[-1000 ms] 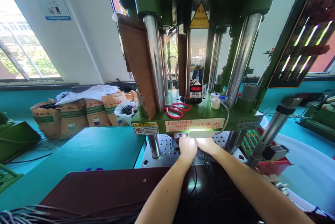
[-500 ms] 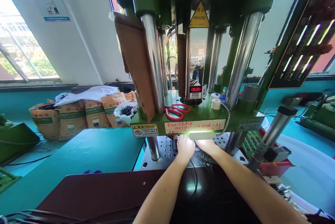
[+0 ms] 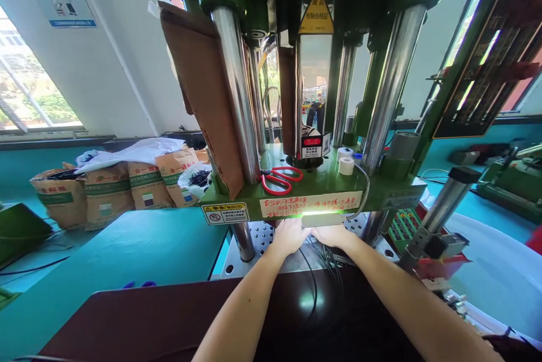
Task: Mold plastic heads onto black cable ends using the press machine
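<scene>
Both my hands reach in beneath the green crosspiece of a press (image 3: pixel 311 181), under its lit lamp (image 3: pixel 324 219). My left hand (image 3: pixel 290 236) is at the left, its thumb pointing inward; the other fingers are hidden under the crosspiece. Close beside it, my right hand (image 3: pixel 332 235) has its thumb side turned towards the left one, fingers hidden behind the lamp. Several thin black cables (image 3: pixel 326 260) come out below and between the hands and hang over the dark table edge. Whatever the fingertips touch is out of sight. A perforated metal plate (image 3: pixel 258 238) lies beneath.
Red-handled scissors (image 3: pixel 282 181) and white tape rolls (image 3: pixel 346 165) lie on the crosspiece. Cardboard (image 3: pixel 203 96) leans against the left steel column (image 3: pixel 237 91). A dark red tabletop (image 3: pixel 161 317) is in front. Paper sacks (image 3: pixel 108 192) stand at the left, a green button panel (image 3: pixel 404 226) at the right.
The view has shifted slightly, so the press appears a little further left. My hands stay under the crosspiece, the left thumb showing more clearly beside the right hand.
</scene>
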Demonstrator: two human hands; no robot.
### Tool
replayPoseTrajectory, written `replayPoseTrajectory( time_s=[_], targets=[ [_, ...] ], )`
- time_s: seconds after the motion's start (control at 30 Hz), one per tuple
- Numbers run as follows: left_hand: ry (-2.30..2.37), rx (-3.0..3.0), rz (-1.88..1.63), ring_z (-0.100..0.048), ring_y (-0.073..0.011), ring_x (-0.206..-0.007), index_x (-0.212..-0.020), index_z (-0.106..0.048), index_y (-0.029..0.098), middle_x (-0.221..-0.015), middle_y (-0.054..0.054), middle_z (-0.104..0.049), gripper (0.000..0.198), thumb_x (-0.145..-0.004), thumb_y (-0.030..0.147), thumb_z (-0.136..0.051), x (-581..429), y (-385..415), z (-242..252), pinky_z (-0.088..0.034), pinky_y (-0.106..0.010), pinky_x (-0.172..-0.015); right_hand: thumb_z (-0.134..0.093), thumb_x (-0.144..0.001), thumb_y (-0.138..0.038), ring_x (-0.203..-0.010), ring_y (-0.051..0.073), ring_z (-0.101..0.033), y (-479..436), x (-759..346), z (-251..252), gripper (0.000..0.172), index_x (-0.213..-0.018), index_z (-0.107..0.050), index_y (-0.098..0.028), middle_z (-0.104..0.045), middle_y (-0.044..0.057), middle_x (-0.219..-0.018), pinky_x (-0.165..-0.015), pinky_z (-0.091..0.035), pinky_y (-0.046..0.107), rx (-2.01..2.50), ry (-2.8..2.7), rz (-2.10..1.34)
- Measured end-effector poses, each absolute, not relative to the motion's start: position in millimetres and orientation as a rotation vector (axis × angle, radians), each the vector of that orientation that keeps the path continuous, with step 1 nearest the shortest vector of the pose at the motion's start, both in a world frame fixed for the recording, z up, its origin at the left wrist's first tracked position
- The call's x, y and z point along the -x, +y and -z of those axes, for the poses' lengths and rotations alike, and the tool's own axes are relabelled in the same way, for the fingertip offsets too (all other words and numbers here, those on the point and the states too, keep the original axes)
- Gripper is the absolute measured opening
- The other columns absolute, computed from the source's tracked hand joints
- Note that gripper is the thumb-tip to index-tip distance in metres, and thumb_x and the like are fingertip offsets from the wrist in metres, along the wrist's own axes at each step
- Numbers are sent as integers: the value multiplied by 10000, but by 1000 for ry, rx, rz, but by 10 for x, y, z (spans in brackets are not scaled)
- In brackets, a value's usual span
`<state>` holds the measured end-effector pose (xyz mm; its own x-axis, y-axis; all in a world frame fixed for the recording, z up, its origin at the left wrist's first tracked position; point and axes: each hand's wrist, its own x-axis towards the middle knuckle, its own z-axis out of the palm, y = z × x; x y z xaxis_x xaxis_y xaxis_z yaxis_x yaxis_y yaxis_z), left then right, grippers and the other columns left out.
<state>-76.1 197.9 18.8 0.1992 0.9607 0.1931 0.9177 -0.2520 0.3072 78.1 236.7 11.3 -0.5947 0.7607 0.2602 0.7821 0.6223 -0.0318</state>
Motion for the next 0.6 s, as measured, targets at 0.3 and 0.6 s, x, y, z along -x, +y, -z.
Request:
replayPoseTrajectory(
  time_s=[0.3, 0.6],
  targets=[
    [1856, -2302, -459, -504, -210, -1079, -1108, -505, 205, -1157, -69, -570, 375, -862, 413, -315, 1040, 1930, -164, -368, -319, -902, -371, -879, -311, -905, 187, -592, 2368, -1043, -199, 316, -945, -658, -197, -684, 51, -942, -833, -402, 284, 1270, -2533, 88],
    [1896, -2211, -448, -502, -213, -1086, -1092, -522, 226, -1174, -55, -565, 372, -841, 448, -361, 1048, 1944, -115, -364, -315, -916, -404, -860, -359, -919, 195, -598, 2440, -1080, -105, 318, -1020, -646, -229, -691, 37, -943, -844, -416, 302, 1240, -2520, -5]
  ],
)
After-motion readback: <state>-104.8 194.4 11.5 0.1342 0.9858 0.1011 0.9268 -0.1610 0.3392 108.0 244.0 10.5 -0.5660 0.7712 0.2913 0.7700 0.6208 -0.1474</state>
